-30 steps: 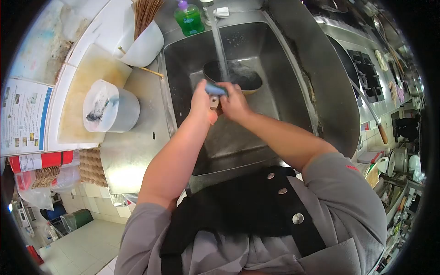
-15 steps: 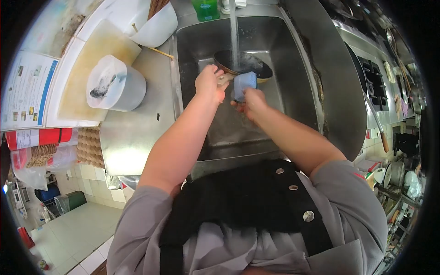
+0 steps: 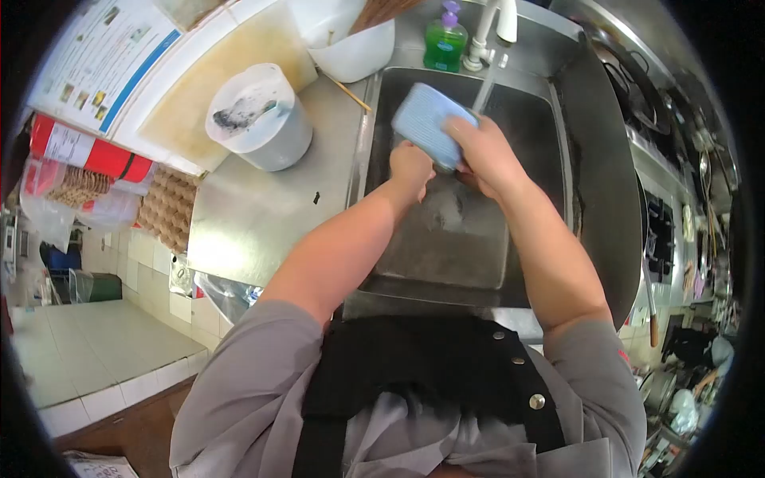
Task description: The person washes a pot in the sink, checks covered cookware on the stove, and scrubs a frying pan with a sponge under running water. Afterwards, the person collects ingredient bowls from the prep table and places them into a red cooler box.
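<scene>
Gripped in my right hand (image 3: 488, 155) is a blue rectangular sponge or pad (image 3: 426, 119), raised over the upper part of the metal sink (image 3: 446, 279). My left hand (image 3: 410, 169) is closed just below and left of the pad; what it grips, if anything, is hidden. Water runs from the white faucet (image 3: 483, 44) in a thin stream behind the pad and my right hand. The dark pan is not visible now. Wet patches and some splashing show on the sink floor.
A green soap bottle (image 3: 445, 44) stands behind the sink. Left on the steel counter (image 3: 263, 215) is a white tub (image 3: 275, 131) with dark residue, and behind it a white bowl (image 3: 358, 52) holding a brush. A stove (image 3: 658, 239) is at the right.
My right hand has lifted the blue pad up and rightward in view. My left hand has gone from partly open to closed. The pan is out of sight, and the view has shifted.
</scene>
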`<state>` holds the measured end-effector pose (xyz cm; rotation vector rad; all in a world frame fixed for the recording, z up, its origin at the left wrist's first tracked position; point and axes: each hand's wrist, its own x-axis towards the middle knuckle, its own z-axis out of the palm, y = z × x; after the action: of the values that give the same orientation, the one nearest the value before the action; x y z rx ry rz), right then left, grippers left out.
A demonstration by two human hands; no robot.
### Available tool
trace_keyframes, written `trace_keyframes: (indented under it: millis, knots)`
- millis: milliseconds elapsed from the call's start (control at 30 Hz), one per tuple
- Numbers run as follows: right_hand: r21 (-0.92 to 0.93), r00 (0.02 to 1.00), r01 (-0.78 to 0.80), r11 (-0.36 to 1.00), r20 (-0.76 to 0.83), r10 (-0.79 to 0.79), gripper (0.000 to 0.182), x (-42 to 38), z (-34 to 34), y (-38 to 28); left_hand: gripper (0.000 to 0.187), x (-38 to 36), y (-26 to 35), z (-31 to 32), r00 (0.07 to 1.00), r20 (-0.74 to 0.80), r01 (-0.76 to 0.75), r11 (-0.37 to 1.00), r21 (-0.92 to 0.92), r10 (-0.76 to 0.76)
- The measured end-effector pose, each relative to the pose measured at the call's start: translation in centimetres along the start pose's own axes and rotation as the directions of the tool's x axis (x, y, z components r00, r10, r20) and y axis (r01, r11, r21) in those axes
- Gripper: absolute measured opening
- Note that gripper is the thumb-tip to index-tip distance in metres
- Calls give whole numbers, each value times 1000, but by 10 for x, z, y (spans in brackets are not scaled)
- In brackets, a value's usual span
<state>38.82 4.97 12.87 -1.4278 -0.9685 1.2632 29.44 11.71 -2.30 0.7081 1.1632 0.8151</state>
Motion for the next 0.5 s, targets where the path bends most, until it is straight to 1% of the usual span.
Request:
trace_keyframes:
  millis: [33,100,133,167,233,267,300,333,367,400,433,500]
  knots:
    - [32,998,20,999,65,-22,40,8,14,-17,23,3,-1,2,1000,6,9,1000,1,-9]
    - [33,980,54,998,192,-60,44,16,49,-55,24,8,-5,8,999,27,34,999,18,-35]
    - [89,949,142,986,272,-161,45,30,64,-58,24,16,-10,9,997,26,74,997,-16,-74]
    - [147,904,227,963,337,-264,45,43,67,-58,23,18,-8,13,999,10,50,997,-61,-49]
    - [209,928,136,968,316,-198,42,57,45,-52,22,22,-4,17,1000,-7,9,990,-144,-11]
    - [240,937,93,966,306,-166,40,64,32,-45,21,20,3,19,1000,5,13,985,-171,-12]
    - [315,978,29,949,189,-92,38,73,12,-29,22,21,13,24,1000,-7,26,985,-172,-27]
    - [394,997,-28,919,82,-5,36,84,-13,-7,22,14,32,32,999,-25,38,983,-178,-43]
    - [541,992,-99,835,-12,126,30,100,-38,17,23,12,41,37,997,-52,52,981,-185,-63]
    - [636,988,-70,768,-62,141,27,116,-64,40,23,27,41,42,998,16,58,977,-206,-56]
    - [707,981,-50,705,-98,168,26,122,-83,50,22,27,55,56,997,-28,65,967,-247,-74]
    - [708,974,-44,705,-126,188,25,124,-99,42,21,40,71,82,993,-73,64,954,-294,-89]
